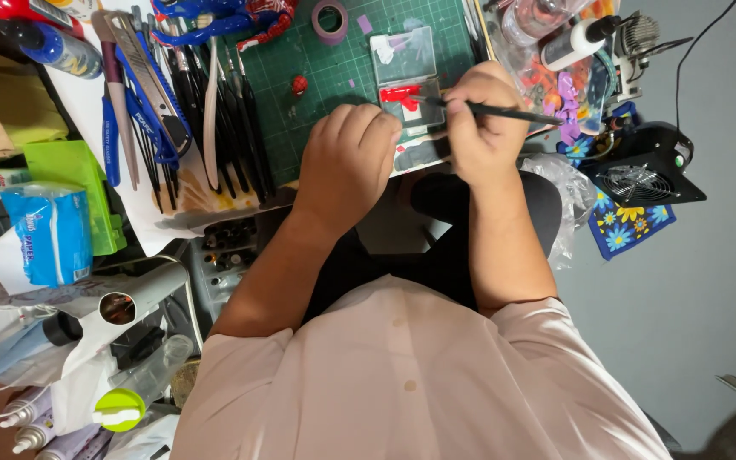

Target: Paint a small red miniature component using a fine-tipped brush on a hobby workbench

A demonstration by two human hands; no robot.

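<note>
One paintbrush (504,112), one red-smeared palette (411,104), two hands (347,162).

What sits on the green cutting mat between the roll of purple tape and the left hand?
In the head view, a small red piece lies on the green cutting mat, between the purple tape roll and the left hand; otherwise bare mat.

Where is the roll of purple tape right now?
In the head view the purple tape roll lies at the top edge of the green cutting mat, left of the clear paint tray and above the left hand.
</note>
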